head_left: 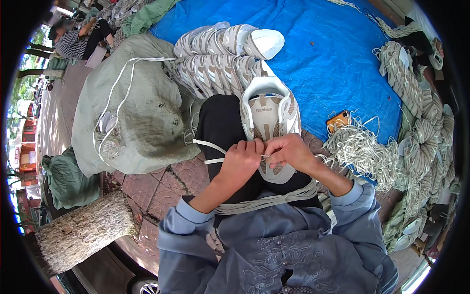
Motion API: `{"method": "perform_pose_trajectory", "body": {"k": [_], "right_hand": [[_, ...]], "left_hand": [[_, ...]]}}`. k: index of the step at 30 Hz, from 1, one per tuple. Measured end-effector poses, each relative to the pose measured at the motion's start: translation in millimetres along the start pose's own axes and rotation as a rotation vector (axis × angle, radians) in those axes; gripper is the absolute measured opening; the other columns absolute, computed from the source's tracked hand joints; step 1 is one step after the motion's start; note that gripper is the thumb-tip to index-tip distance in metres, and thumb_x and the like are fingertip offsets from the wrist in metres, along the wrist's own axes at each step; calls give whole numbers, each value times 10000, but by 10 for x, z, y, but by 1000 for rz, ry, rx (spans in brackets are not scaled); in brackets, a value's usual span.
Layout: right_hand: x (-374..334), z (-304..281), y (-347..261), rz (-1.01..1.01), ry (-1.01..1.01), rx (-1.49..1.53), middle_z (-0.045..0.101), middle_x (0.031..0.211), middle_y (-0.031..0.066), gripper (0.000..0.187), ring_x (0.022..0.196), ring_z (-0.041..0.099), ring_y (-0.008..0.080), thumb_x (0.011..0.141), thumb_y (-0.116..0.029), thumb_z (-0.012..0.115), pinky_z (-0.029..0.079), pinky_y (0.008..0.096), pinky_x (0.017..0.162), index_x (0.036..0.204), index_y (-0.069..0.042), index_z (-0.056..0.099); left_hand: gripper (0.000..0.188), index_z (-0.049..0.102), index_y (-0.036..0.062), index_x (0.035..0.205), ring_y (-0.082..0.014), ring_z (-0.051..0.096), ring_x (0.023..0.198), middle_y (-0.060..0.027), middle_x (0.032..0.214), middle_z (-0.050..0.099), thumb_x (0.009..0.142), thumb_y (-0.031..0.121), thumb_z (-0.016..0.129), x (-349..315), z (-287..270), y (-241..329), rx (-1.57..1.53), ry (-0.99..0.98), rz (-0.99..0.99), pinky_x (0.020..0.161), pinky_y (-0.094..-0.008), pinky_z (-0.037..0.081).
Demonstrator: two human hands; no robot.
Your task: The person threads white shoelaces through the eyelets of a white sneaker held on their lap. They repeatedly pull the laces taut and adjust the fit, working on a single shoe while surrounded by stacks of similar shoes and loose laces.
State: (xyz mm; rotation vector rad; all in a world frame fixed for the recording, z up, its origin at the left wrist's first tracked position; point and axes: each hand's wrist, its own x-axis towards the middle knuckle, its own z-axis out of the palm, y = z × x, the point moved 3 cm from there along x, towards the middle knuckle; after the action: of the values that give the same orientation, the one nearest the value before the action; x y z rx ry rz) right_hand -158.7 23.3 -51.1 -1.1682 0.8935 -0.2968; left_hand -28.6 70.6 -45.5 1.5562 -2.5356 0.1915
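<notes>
A white and beige sneaker (264, 117) rests on my lap, its heel opening away from me and its toe toward me. Over its lower front, my left hand (243, 159) is closed on a pale flat shoelace (211, 145), and two lengths of lace stick out to the left of that hand. My right hand (288, 151) pinches the lace between thumb and forefinger, close beside the left fingertips. The fingers partly cover the eyelets, so how the lace runs through them is hidden. A bundle of laces (274, 202) lies across my lap.
Rows of similar sneakers (210, 76) stand on a blue tarp (333, 59). A stuffed sack (137, 98) is at left, above a tree trunk (88, 230). To the right are a lace heap (362, 152), an orange-backed phone (338, 121) and stacked shoes (421, 132). A person (73, 46) sits far left.
</notes>
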Motion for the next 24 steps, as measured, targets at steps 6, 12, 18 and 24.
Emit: {"method": "perform_pose_trajectory", "body": {"k": [6, 12, 18, 24], "right_hand": [[-61, 138, 66, -178, -24, -335, 618, 735, 35, 96, 681, 601, 105, 660, -7, 606, 445, 225, 536, 756, -12, 613], [-108, 18, 28, -716, 251, -637, 622, 809, 67, 106, 676, 599, 224, 634, -46, 644, 481, 265, 589, 725, -34, 591], [-38, -92, 184, -241, -8, 40, 604, 649, 27, 93, 565, 555, 95, 711, -55, 627, 417, 217, 483, 796, -18, 638], [-109, -422, 323, -224, 181, 260, 523, 572, -4, 78, 505, 440, 45, 725, -57, 611, 322, 182, 458, 765, 1, 644]], "left_hand": [[103, 536, 19, 756, -198, 598, 541, -91, 603, 570, 671, 74, 554, 133, -99, -233, -261, -325, -100, 462, -286, 457], [126, 557, -24, 784, -151, 591, 482, -97, 582, 558, 766, 101, 556, 179, -23, -359, -1087, -492, -526, 428, -269, 458], [86, 552, 0, 733, -223, 596, 533, -105, 589, 554, 717, 81, 574, 221, -22, -252, -478, -318, -313, 484, -323, 469], [104, 491, 58, 638, -229, 492, 573, -61, 602, 439, 598, 75, 585, 221, -102, -87, -124, 8, 103, 484, -331, 392]]}}
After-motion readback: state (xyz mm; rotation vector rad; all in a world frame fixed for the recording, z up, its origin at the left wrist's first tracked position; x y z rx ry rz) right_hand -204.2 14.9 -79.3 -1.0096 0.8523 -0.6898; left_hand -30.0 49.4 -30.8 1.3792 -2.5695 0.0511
